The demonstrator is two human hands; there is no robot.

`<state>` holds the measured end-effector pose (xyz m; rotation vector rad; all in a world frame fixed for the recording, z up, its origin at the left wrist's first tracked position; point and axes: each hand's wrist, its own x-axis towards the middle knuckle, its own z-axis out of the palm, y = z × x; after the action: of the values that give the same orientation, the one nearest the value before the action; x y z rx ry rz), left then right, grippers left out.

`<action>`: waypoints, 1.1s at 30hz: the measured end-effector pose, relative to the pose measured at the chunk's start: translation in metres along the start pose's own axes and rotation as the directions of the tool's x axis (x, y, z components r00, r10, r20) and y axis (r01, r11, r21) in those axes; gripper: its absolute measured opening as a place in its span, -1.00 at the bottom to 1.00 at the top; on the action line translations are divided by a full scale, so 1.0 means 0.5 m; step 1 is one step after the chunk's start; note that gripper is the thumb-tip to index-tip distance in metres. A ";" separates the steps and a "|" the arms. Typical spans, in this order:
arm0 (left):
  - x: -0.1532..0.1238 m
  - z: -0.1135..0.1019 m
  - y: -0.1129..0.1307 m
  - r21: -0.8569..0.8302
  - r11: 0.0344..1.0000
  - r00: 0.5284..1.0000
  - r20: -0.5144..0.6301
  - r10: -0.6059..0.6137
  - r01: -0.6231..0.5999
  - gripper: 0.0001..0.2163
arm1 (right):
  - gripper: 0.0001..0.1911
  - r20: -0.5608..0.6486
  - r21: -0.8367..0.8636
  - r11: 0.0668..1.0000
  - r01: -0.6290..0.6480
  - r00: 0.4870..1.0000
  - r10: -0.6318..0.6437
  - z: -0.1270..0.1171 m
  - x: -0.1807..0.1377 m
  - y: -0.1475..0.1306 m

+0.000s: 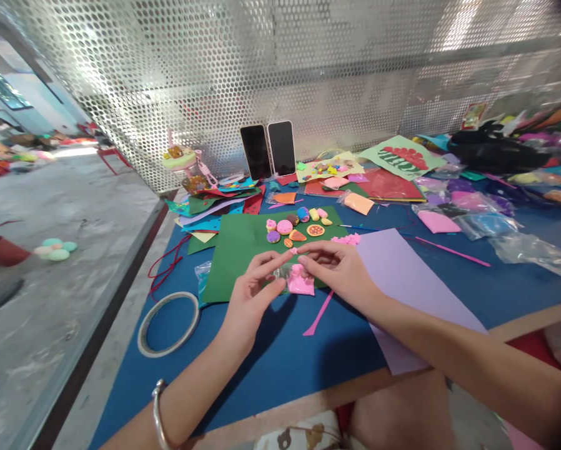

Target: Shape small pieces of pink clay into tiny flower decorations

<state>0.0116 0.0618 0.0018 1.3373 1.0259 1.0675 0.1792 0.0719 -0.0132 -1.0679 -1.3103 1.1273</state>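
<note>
A small lump of pink clay (293,250) sits between the index fingertips of my two hands, above a green sheet (233,250). My left hand (257,284) has its index finger stretched to the lump and its thumb apart below. From the other side, my right hand (334,265) touches the same lump with its index fingertip. Just under them lies a clear bag of pink clay (302,281), close to my right thumb. Small clay foods stand behind my fingertips, among them a pink round piece (285,227), a purple one (273,237) and a pizza (315,230).
A tape roll (168,324) lies at left, and a pink clay tool (318,314) near the front. Lilac paper (402,287) lies under my right forearm. Two phones (268,150) lean against the perforated metal panel (205,75). Bagged clay (437,222) and paper sheets cover the back and right.
</note>
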 end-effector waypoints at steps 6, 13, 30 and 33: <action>0.004 0.002 -0.010 0.117 0.991 0.997 0.052 0.064 -0.069 -0.66 | -0.86 -0.088 -0.047 0.998 0.030 0.996 -0.035 0.004 -0.002 -0.007; 0.012 -0.006 -0.011 0.392 0.907 0.987 0.025 0.160 -0.156 -0.65 | -0.83 -0.092 -0.074 0.997 0.032 0.995 -0.039 0.002 0.003 -0.002; 0.016 0.012 -0.024 0.572 0.790 0.961 -0.010 0.275 -0.220 -0.93 | -0.76 0.001 0.263 0.964 -0.044 0.999 0.045 0.009 0.004 -0.011; 0.016 0.006 -0.016 0.586 0.780 0.959 -0.016 0.282 -0.220 -0.92 | -0.75 -0.039 0.245 0.969 -0.034 0.998 0.044 0.006 0.007 -0.009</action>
<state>0.0162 0.0693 -0.0061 1.9784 1.3461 1.0676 0.1760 0.0743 -0.0081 -0.9333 -1.0872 1.2522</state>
